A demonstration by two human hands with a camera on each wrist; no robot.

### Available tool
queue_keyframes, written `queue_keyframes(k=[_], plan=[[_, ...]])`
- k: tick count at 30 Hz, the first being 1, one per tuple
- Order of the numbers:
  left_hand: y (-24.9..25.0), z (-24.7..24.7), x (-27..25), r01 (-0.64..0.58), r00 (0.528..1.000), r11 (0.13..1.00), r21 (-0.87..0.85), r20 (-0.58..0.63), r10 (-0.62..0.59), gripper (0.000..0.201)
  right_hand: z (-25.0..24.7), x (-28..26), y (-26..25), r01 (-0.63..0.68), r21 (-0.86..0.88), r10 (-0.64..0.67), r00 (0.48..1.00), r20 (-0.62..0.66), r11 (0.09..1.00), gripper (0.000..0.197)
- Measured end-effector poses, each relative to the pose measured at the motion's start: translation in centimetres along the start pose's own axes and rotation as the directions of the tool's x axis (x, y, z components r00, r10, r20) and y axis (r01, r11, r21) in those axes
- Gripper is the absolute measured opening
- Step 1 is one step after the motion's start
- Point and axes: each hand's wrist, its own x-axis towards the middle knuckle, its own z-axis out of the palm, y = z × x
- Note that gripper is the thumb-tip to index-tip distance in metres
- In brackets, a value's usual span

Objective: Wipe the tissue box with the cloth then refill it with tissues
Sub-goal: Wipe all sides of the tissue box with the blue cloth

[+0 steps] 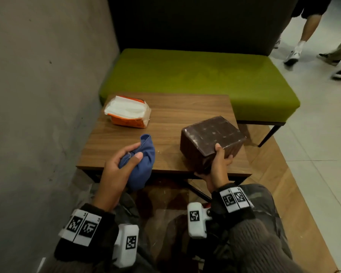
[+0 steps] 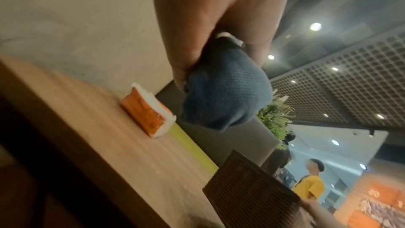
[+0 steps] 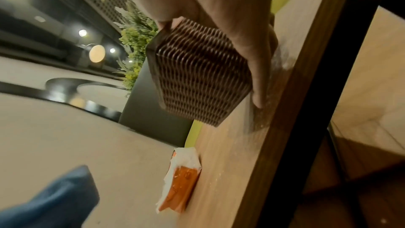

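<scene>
From the head view, my left hand bunches the blue cloth over the desk edge; my right hand grips the brown box, tilted at the near edge. The tissue pack lies far left. On the left wrist view, fingers clutch the cloth. On the right wrist view, fingers clasp the ribbed box.

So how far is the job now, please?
Early. Nothing looks finished: the tissue box shows pale smudges. In hand: left hand grips the cloth, right hand holds the box tilted. Left: wiping, then refilling from the tissue pack on the table.
</scene>
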Motion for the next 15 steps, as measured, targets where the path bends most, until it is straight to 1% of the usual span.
queue_keyframes(k=[2, 5, 8, 10, 11, 12, 13, 14, 15], plan=[[-0.4, 0.1, -0.2, 0.097, 0.995, 0.986, -0.138, 0.042, -0.092, 0.033, 0.9, -0.2, -0.5, -0.070, 0.055, 0.073, 0.996, -0.046, 0.996, 0.086], [-0.5, 0.2, -0.2, 0.192, 0.980, 0.925, -0.328, 0.117, -0.161, 0.044, 1.4, 0.0, -0.4, -0.082, 0.020, 0.083, 0.995, -0.062, 0.996, 0.088], [-0.7, 0.2, -0.3, 0.208, 0.974, 0.916, -0.342, 0.162, -0.161, 0.062, 0.7, 0.1, 0.2, -0.145, -0.064, 0.145, 0.989, -0.014, 0.987, 0.091], [-0.9, 0.2, -0.5, 0.193, 0.973, 0.930, -0.314, 0.180, -0.141, 0.065, 0.0, -1.1, 0.6, -0.173, -0.152, 0.178, 0.984, 0.016, 0.973, 0.092], [-0.9, 0.3, -0.6, 0.186, 0.973, 0.935, -0.301, 0.186, -0.134, 0.064, -0.2, -2.1, 0.7, -0.156, -0.204, 0.163, 0.986, 0.019, 0.966, 0.090], [-0.9, 0.3, -0.6, 0.186, 0.972, 0.937, -0.297, 0.194, -0.131, 0.063, -0.4, -3.3, 0.8, -0.106, -0.266, 0.123, 0.991, 0.045, 0.958, 0.088], [-0.9, 0.4, -0.7, 0.192, 0.970, 0.932, -0.306, 0.205, -0.132, 0.062, -0.5, -4.5, 0.8, -0.037, -0.331, 0.081, 0.990, 0.118, 0.943, 0.082], [-0.8, 0.4, -0.8, 0.208, 0.965, 0.923, -0.324, 0.224, -0.138, 0.062, -0.4, -6.1, 0.7, 0.030, -0.389, 0.063, 0.972, 0.224, 0.921, 0.073], [-0.8, 0.6, -1.0, 0.225, 0.958, 0.913, -0.341, 0.249, -0.144, 0.063, -0.3, -7.4, 0.7, 0.086, -0.434, 0.069, 0.941, 0.330, 0.897, 0.062]])
